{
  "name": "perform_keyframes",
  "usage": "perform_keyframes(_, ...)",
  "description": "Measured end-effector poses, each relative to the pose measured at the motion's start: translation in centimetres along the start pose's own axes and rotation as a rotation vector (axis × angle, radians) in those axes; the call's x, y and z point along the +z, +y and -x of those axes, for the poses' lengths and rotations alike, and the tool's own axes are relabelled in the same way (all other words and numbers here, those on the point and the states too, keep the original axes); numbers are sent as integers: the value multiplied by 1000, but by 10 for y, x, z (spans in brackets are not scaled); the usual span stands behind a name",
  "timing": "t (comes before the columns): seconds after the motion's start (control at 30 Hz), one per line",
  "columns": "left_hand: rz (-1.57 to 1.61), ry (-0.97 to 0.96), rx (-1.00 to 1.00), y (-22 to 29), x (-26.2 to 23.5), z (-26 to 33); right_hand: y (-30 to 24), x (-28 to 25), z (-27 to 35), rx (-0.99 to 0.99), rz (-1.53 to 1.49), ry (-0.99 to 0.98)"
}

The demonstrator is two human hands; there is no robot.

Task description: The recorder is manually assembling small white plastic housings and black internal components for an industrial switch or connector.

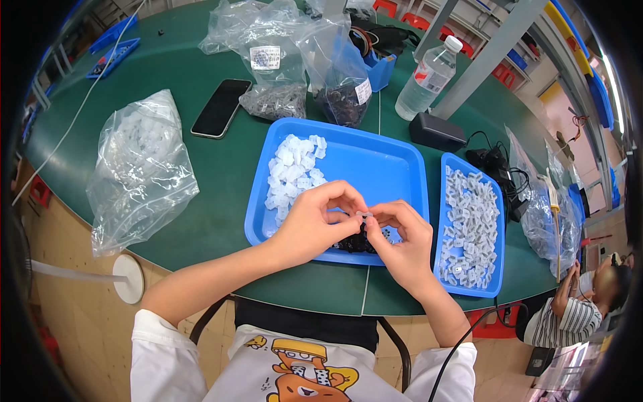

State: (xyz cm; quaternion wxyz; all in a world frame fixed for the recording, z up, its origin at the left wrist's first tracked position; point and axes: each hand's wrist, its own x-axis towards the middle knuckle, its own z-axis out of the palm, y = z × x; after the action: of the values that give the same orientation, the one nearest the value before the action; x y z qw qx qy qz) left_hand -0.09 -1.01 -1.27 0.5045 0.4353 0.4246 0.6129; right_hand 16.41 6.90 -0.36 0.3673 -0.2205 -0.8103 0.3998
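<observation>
My left hand [320, 216] and my right hand [400, 234] meet above the front of a large blue tray [365, 151]. Between their pinched fingertips is a small translucent plastic piece [364, 214], with both hands closed on it. Its exact shape is partly covered by the fingers. A heap of whitish translucent plastic pieces [292, 167] fills the tray's left side. Small black parts [355, 244] lie under my hands, partly hidden by them. To the right, a narrower blue tray [497, 241] holds many small clear-grey plastic pieces [469, 224].
A plastic bag of white pieces [142, 167] and a black phone [222, 108] lie to the left. Behind the tray are bags of grey [274, 102] and black parts [343, 104], a water bottle [429, 79] and a dark box [437, 131]. Another person [569, 315] sits at far right.
</observation>
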Motion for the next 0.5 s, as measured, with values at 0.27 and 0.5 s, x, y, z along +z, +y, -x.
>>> perform_keyframes(0.27, 46, -12, -4, 0, -1, -1, -2, 1, -1, -82, 80, 8)
perform_keyframes(0.5, 25, 22, 36, 1, 2, 1, 0, 4, 3, 45, -126, -9)
